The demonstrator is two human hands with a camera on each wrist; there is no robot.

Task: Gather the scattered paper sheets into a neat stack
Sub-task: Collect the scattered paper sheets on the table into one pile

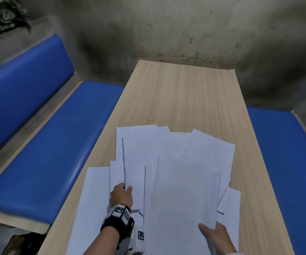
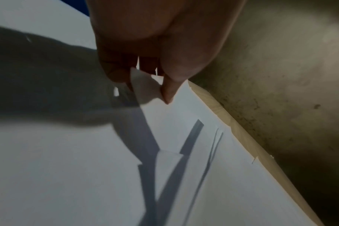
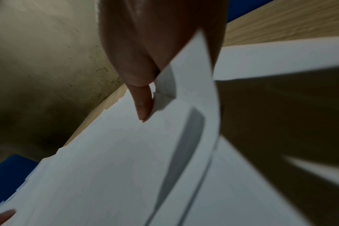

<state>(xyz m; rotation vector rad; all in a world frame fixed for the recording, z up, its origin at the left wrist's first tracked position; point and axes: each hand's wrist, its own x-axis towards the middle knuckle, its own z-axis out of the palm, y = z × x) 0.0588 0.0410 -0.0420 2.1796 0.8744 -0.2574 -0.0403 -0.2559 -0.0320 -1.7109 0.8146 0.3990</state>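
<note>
— Left hand (image 1: 121, 195) pinches the corner of one loose sheet (image 1: 135, 162), thumb and fingers closed on its edge, lifting it clear of the spread.

— And the right hand (image 1: 215, 236)?

— Thumb over, fingers under, it grips the gathered sheets (image 1: 181, 190) at their near edge, likely so that they stay together as more join. Other paper sheets (image 1: 211, 146) lie fanned and overlapping on the wooden table (image 1: 181, 92), nearest the person.
</note>
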